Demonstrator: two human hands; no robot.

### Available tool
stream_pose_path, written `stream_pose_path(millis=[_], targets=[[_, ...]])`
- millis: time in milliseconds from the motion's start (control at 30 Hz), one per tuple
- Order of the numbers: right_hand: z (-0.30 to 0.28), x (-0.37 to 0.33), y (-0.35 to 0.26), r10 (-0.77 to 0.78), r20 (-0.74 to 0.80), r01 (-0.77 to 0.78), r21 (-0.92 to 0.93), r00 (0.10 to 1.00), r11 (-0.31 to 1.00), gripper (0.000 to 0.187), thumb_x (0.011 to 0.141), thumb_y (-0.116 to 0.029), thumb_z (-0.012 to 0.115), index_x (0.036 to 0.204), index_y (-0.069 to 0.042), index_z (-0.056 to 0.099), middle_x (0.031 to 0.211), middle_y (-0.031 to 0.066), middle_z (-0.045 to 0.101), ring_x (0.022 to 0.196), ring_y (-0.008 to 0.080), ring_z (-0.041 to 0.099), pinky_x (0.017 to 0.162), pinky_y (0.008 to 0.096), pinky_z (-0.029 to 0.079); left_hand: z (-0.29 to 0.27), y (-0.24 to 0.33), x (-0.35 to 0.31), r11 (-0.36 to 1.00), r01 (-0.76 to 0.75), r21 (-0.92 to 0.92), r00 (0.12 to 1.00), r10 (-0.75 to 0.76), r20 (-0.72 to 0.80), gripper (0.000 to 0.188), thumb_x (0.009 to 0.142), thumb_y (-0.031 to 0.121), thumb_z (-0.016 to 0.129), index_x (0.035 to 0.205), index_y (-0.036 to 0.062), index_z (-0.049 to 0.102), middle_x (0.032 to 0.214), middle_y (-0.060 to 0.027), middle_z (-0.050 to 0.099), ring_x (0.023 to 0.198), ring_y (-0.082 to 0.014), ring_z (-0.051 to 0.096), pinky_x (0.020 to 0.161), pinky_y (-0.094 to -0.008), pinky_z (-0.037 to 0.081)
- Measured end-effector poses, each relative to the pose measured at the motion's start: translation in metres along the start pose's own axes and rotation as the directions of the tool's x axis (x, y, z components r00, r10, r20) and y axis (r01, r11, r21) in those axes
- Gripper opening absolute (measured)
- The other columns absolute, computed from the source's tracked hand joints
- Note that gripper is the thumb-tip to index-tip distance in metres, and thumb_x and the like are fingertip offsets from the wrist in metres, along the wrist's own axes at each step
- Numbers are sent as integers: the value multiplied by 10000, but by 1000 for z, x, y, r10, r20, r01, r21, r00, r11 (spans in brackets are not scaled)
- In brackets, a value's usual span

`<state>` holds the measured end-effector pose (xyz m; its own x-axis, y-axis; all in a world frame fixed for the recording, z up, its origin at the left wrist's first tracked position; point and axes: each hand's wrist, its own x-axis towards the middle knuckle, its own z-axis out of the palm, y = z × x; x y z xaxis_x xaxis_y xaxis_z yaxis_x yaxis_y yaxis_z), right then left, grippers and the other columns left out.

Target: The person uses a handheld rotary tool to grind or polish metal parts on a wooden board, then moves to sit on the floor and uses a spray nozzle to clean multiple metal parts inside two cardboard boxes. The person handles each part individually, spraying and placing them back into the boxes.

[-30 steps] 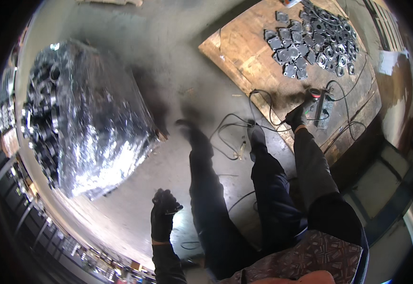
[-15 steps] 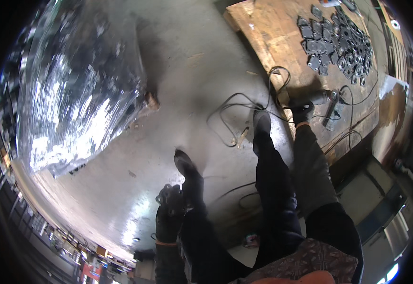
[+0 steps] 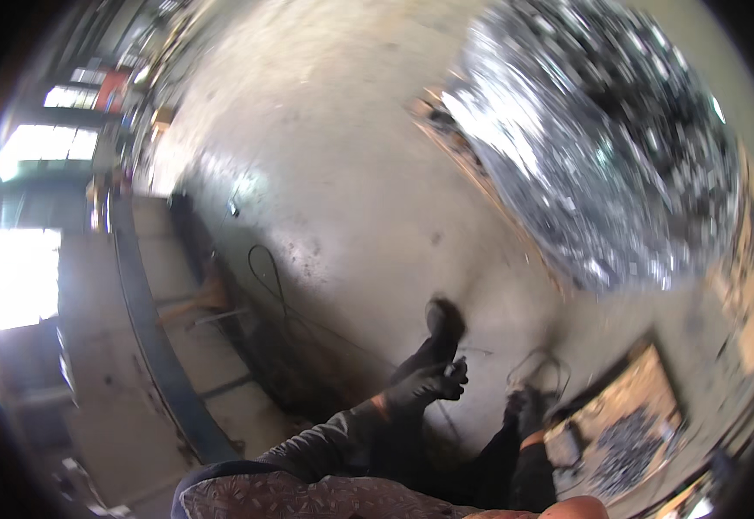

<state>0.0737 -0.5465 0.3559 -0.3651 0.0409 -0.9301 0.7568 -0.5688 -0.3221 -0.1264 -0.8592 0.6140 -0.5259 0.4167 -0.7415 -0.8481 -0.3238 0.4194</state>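
My left hand (image 3: 416, 389), in a black glove, is out in front of my body over my leg. Its fingers are closed on dark metal plates (image 3: 456, 378) with rounded lobes; how many there are is blurred. My right hand (image 3: 530, 413), also gloved in black, is low by the left edge of a wooden board surface (image 3: 654, 381). Motion blur hides its fingers and whatever they may hold. Beside it on the wood lies a grey tool (image 3: 564, 445), smeared in this view. A pile of small dark metal plates (image 3: 628, 451) covers the wood farther right.
A large bundle wrapped in clear plastic film (image 3: 593, 156) stands on a wooden pallet at the upper right. Cable loops (image 3: 550, 368) lie on the floor near my right hand. To the left is a long bench-like structure with a blue edge (image 3: 152, 346).
My view has swung left, so the wrapped bundle now appears at the right and the wooden surface at the lower right. The plates stay in my left hand; my right hand has become blurred.
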Motion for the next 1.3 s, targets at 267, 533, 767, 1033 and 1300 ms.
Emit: stream_pose_path(millis=[267,533,767,1033,1300], targets=[[457,-178,-128,-58,640,288,-261,766,921,509,1144,-399,474,1464,-14,568,1292,132,698,1162,247,672,991,409,580,-132,146,-99,319,-358,878,768,635,82,673,864,269,861,1402,2,557,1258,-183,601,1155,-327,604,959,-409,533],[765,-136,-148,-22,703,556,-543,711,629,319,1050,-135,668,1337,2,686,1261,55,716,1140,131,652,1002,285,522,-292,333,-125,471,-345,812,632,756,-170,784,869,332,834,1477,3,465,1319,-240,606,1189,-444,602,1001,-480,518],[1133,-130,-142,112,894,901,-425,433,-90,312,963,-241,802,1202,-47,750,1054,79,786,944,134,721,827,329,589,-492,554,-174,656,-228,719,442,728,-524,499,952,284,759,1340,10,605,1199,-175,693,1130,-250,664,928,-398,536],[1568,-163,-101,463,828,696,-534,316,480,337,1041,-196,697,1322,-16,650,1170,26,705,1010,93,655,841,276,549,-679,831,-304,561,-390,731,-193,726,-660,815,856,145,864,1540,-2,446,1396,-263,631,1235,-399,681,1056,-459,547],[1907,-153,-127,325,894,752,-439,309,492,488,1157,-350,470,1414,48,586,1118,151,752,913,205,752,821,333,618,-910,1139,-396,434,-325,840,-254,816,-520,811,744,143,930,1440,8,536,1232,-215,658,1087,-373,699,912,-445,583]])
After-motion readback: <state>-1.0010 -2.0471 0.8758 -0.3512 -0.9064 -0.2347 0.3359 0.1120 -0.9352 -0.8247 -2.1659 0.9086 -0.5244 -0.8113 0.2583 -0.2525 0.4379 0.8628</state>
